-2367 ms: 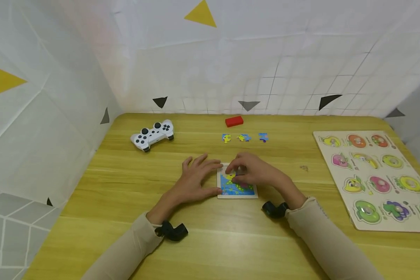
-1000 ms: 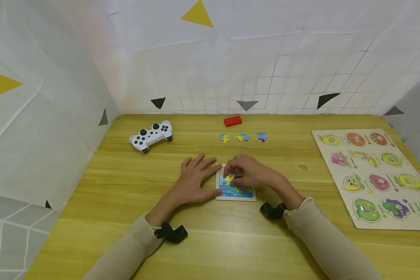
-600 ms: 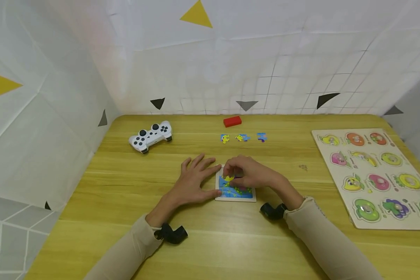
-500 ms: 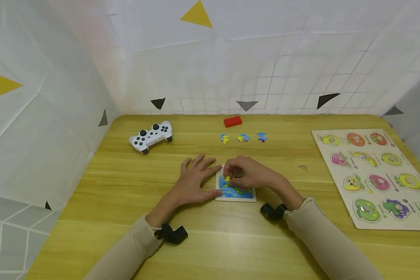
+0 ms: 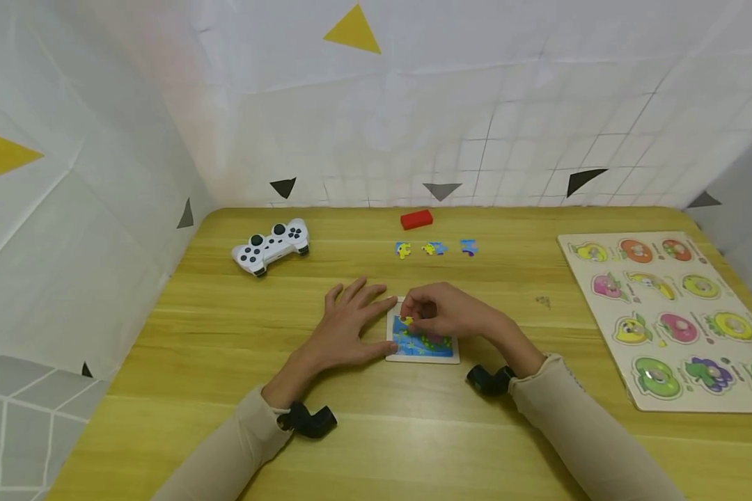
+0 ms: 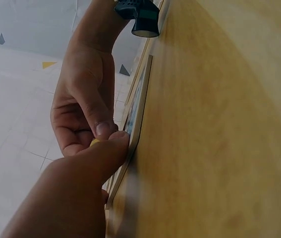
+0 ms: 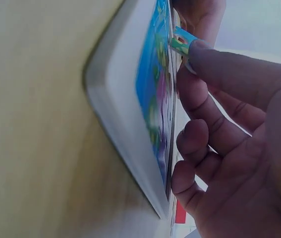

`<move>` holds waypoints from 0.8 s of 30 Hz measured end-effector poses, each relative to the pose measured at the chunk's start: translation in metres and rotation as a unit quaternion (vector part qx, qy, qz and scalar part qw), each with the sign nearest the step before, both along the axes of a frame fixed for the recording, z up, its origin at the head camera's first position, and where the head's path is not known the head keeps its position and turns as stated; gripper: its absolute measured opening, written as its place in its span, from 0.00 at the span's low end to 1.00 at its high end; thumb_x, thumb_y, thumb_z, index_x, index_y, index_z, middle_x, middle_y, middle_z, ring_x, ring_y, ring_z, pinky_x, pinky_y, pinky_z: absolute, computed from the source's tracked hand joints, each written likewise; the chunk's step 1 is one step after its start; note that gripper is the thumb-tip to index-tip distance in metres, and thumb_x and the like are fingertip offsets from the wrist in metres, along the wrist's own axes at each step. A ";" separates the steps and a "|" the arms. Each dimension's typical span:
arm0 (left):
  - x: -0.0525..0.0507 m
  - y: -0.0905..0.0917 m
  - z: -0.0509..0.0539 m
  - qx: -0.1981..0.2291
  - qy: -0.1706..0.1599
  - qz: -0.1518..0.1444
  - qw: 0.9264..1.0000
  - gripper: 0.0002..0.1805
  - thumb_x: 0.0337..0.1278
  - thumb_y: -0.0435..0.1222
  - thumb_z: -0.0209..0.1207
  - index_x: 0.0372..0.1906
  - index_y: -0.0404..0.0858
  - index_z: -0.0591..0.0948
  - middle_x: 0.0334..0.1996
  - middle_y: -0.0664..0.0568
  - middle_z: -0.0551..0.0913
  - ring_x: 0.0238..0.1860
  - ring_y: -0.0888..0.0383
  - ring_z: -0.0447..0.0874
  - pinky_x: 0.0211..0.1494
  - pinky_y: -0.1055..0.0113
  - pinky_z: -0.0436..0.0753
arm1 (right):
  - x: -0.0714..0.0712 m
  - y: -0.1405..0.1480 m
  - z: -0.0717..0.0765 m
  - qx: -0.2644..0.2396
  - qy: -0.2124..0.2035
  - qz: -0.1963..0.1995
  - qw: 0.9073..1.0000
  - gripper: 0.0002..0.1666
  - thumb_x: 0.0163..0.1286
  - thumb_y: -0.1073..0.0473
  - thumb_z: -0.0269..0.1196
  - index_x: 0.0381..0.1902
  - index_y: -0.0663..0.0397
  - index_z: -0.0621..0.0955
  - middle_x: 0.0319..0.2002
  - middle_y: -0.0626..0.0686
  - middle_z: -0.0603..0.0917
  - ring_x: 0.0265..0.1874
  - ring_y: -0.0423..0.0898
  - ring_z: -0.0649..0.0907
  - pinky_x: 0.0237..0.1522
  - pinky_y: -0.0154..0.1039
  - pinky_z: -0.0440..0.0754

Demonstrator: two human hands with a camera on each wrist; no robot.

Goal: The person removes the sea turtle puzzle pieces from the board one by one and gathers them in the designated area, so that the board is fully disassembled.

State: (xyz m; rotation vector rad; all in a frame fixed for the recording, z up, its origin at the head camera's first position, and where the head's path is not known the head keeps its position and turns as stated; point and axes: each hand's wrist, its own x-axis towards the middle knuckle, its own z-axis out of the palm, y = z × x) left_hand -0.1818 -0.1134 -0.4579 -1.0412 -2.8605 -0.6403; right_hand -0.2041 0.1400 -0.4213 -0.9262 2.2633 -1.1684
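A small square jigsaw puzzle [image 5: 426,346] in a pale frame lies on the table, picturing blue water and green-dotted shapes. My left hand [image 5: 345,328] lies flat with fingers spread, index finger and thumb touching the frame's left side. Over the puzzle's upper part, my right hand [image 5: 452,310] pinches a puzzle piece [image 7: 182,41] between thumb and index finger; the right wrist view shows it tilted at the puzzle's surface, blue and green. The right hand hides the puzzle's upper right. Beyond it lie three loose pieces: two partly yellow [image 5: 404,250] [image 5: 434,248], one blue and purple [image 5: 468,247].
A white game controller [image 5: 271,246] sits at the back left. Near the back edge is a red block [image 5: 416,220]. A wooden fruit puzzle board [image 5: 608,327] takes up the table's right side. White sheeting [image 5: 376,132] hangs behind the table.
My right hand has shifted very slightly over the puzzle, and less yellow shows at its fingertips than before. The left hand keeps its place on the frame. The loose pieces have not moved.
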 end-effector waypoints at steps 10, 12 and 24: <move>0.001 -0.002 -0.001 -0.006 0.003 0.002 1.000 0.42 0.57 0.67 0.58 0.75 0.56 0.70 0.77 0.51 0.66 0.81 0.40 0.51 0.75 0.34 0.47 | -0.003 0.002 0.000 -0.001 0.040 -0.011 0.999 0.08 0.72 0.62 0.65 0.47 0.51 0.85 0.33 0.48 0.87 0.28 0.41 0.80 0.38 0.35 0.81; 0.001 -0.002 0.000 -0.007 0.006 0.002 1.000 0.42 0.57 0.67 0.58 0.75 0.56 0.70 0.77 0.51 0.66 0.81 0.40 0.51 0.75 0.34 0.47 | -0.005 0.003 0.001 -0.003 0.049 -0.017 0.999 0.09 0.72 0.62 0.65 0.48 0.51 0.86 0.34 0.48 0.88 0.28 0.42 0.79 0.37 0.34 0.80; 0.000 0.000 -0.002 -0.008 0.004 0.000 1.000 0.43 0.57 0.68 0.56 0.76 0.57 0.69 0.77 0.53 0.65 0.81 0.41 0.50 0.76 0.34 0.46 | -0.022 0.017 0.002 0.007 0.069 -0.081 0.994 0.11 0.71 0.62 0.66 0.50 0.51 0.85 0.34 0.50 0.89 0.30 0.44 0.80 0.35 0.35 0.78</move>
